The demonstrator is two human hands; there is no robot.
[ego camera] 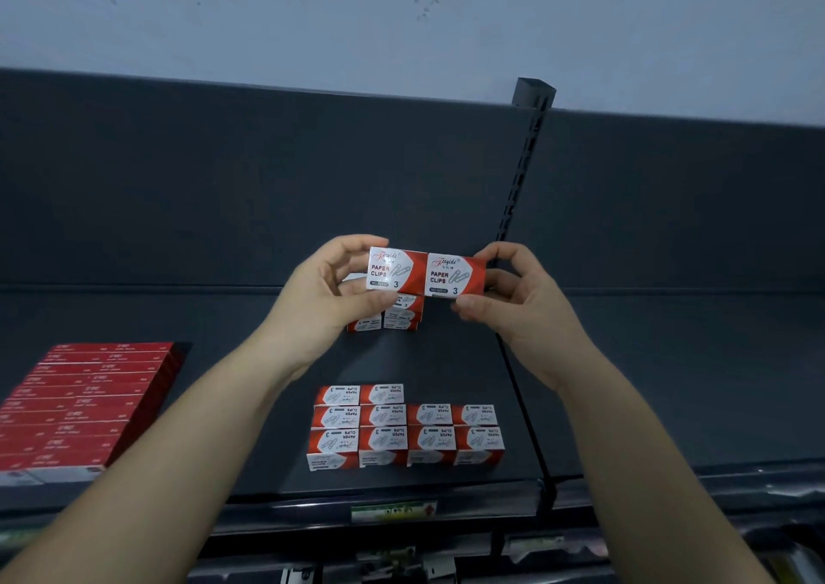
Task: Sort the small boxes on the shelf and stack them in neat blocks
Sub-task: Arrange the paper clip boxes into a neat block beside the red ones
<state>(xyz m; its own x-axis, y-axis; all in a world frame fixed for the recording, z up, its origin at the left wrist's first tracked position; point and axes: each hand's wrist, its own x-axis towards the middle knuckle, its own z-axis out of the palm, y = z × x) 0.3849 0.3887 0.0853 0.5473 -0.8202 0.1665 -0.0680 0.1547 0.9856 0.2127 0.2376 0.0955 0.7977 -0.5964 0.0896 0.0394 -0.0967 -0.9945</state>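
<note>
2 paper-clip boxes [426, 274] sit end to end in midair above the shelf [223, 405], left hand [332, 297] and right hand [513, 302] pinching the outer ends. Uneven squeeze could buckle the joint, dropping them onto the front block [404, 427].

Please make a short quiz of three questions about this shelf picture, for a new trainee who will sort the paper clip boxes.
1. True or false: the left hand and the right hand each hold one end of a side-by-side pair of paper clip boxes.
2. Where does the flat block of red boxes lie on the shelf? A) far left B) far right C) behind the hands
3. The front block of paper clip boxes has its printed tops turned which way for the viewer?

Key
1. True
2. A
3. Upside down
</note>
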